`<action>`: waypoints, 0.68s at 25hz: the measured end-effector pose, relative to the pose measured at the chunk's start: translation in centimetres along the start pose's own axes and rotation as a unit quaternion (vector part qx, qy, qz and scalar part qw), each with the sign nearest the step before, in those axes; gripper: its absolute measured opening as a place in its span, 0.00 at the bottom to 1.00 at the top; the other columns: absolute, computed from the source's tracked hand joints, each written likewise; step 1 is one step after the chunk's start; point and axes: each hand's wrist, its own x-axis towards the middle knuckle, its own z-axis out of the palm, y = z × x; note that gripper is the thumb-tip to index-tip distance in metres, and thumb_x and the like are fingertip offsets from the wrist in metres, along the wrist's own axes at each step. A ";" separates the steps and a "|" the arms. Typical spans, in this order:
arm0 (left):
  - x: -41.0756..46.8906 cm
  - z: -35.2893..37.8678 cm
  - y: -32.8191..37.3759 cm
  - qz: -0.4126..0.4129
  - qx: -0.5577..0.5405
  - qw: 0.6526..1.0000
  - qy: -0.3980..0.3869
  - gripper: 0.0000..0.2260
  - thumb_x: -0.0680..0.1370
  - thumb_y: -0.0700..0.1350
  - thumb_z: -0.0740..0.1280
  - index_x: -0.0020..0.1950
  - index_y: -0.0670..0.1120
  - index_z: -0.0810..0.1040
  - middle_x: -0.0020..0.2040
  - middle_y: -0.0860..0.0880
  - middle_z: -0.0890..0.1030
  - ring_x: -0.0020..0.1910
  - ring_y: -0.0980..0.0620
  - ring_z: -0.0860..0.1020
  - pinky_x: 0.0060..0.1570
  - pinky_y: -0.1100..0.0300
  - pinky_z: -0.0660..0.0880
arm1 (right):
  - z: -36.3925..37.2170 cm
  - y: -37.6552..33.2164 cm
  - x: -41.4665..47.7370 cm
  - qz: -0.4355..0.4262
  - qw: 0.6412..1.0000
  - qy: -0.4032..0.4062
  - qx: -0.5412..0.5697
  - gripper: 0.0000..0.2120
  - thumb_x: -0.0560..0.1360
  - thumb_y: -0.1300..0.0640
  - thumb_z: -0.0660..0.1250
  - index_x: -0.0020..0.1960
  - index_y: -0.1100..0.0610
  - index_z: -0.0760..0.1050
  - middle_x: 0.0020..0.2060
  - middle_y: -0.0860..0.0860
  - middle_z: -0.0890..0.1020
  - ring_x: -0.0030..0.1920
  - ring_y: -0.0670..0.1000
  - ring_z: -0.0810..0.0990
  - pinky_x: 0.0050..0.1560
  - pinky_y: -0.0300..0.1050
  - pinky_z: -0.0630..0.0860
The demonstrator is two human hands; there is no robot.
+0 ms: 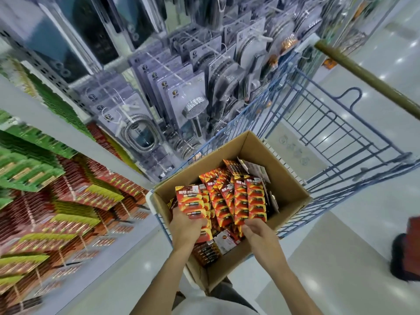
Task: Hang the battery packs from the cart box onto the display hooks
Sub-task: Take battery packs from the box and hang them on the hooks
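Note:
A brown cardboard box (pixel 281 178) sits in the blue wire cart and holds several red-and-orange battery packs (pixel 238 201). My left hand (pixel 186 226) is inside the box at its left side and grips a stack of battery packs (pixel 191 203) standing upright. My right hand (pixel 259 233) reaches into the box beside it, fingers curled down onto the lower ends of the packs in the middle; whether it holds any is hidden. The display hooks (pixel 75 196) at the left carry rows of red, yellow and green battery packs.
The blue wire cart (pixel 336 137) stands against a display of packaged shower heads and hoses (pixel 181 96). Its olive handle bar (pixel 368 78) crosses the upper right. Another person's dark shoe (pixel 400 255) is on the glossy floor at the right edge.

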 end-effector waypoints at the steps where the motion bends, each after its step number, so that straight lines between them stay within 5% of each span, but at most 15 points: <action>1: -0.7 -1.4 0.1 0.001 -0.040 0.999 -0.019 0.32 0.66 0.45 0.84 0.66 0.50 0.73 0.57 0.50 0.83 0.52 0.50 0.83 0.48 0.56 0.78 | 0.6 -0.4 0.4 0.000 1.000 -0.010 -0.010 0.11 0.84 0.50 0.63 0.65 0.50 0.74 0.57 0.44 0.79 0.57 0.45 0.77 0.45 0.29 0.69; 3: -2.0 -4.5 -0.3 -0.010 -0.133 0.989 -0.056 0.28 0.65 0.45 0.85 0.62 0.51 0.79 0.52 0.52 0.86 0.47 0.53 0.86 0.42 0.58 0.80 | 2.1 -1.6 1.4 -0.010 0.999 -0.034 -0.025 0.13 0.84 0.51 0.62 0.67 0.51 0.74 0.56 0.44 0.78 0.57 0.45 0.76 0.47 0.32 0.70; 11: -5.7 -14.9 -4.8 -0.009 -0.298 0.954 -0.034 0.24 0.69 0.41 0.80 0.62 0.52 0.79 0.52 0.46 0.88 0.50 0.43 0.87 0.53 0.42 0.82 | 13.1 -6.1 7.9 -0.026 0.975 -0.143 -0.169 0.20 0.79 0.48 0.68 0.65 0.59 0.74 0.57 0.54 0.81 0.58 0.56 0.79 0.60 0.48 0.75; 17: -7.3 -18.2 -6.6 -0.015 -0.320 0.947 -0.019 0.32 0.61 0.47 0.85 0.63 0.50 0.79 0.52 0.46 0.88 0.49 0.43 0.87 0.55 0.39 0.82 | 16.3 -4.7 9.2 -0.088 0.940 -0.092 -0.315 0.13 0.76 0.55 0.69 0.59 0.56 0.79 0.53 0.52 0.84 0.55 0.56 0.82 0.59 0.49 0.80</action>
